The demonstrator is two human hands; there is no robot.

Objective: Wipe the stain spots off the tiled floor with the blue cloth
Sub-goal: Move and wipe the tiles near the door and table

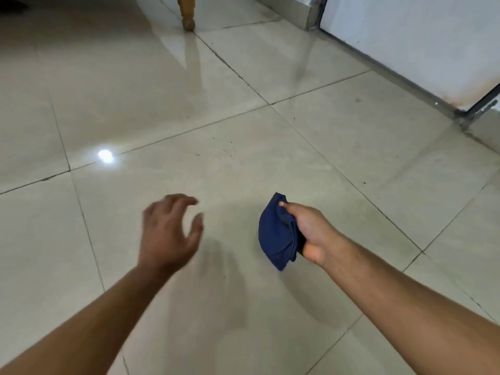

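Observation:
My right hand (pixel 308 230) grips a folded dark blue cloth (pixel 276 234), held above the glossy beige tiled floor (pixel 162 104). My left hand (pixel 169 230) hovers to the left of it, blurred, with loosely spread fingers holding nothing. A scatter of small dark stain spots (pixel 224 150) lies on the tile ahead of both hands. A few more specks (pixel 364 182) sit to the right near a grout line.
A wooden furniture leg (pixel 188 14) stands on the floor at the top centre. A white wall panel (pixel 405 36) with a dark base strip runs along the upper right. A bright light reflection (pixel 105 155) shines on the tile at left.

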